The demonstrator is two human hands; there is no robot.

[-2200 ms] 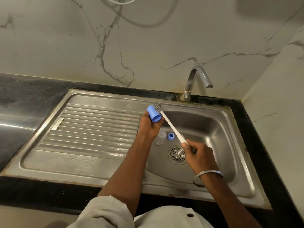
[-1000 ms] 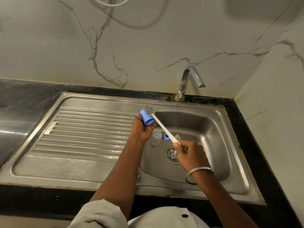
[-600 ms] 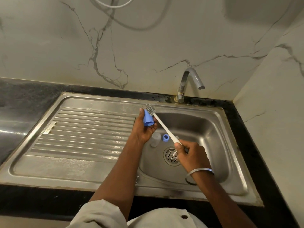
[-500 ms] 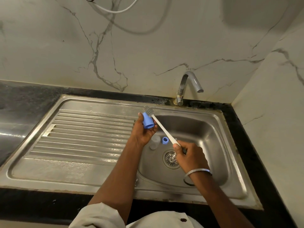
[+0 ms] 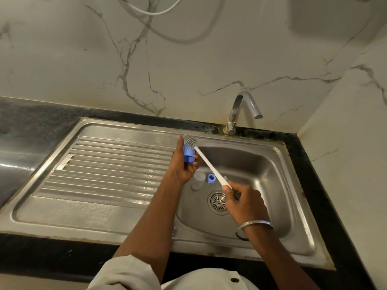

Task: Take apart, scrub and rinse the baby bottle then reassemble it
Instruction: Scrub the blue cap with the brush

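My left hand (image 5: 183, 166) holds a blue bottle cap (image 5: 188, 154) over the left edge of the sink basin, its open end turned down toward me. My right hand (image 5: 245, 203) grips the lower end of a white-handled bottle brush (image 5: 210, 165). The grey bristle head (image 5: 190, 141) lies against the top of the cap. On the basin floor stand the clear bottle body (image 5: 198, 180) and a small blue ring (image 5: 211, 178), just left of the brush handle. A small clear part peeks out behind the handle, too hidden to identify.
The steel sink (image 5: 293, 185) has a drain strainer (image 5: 217, 202) beneath my right hand and a ribbed draining board (image 5: 109, 164) to the left. A curved tap (image 5: 240, 109) stands at the back, not running. Dark counter surrounds the sink; marble walls rise behind and at right.
The cap has been turned in my left hand, its open end swinging from up-left to downward. The bristle head has shifted from beside the cap to its upper end. My right hand kept its grip.
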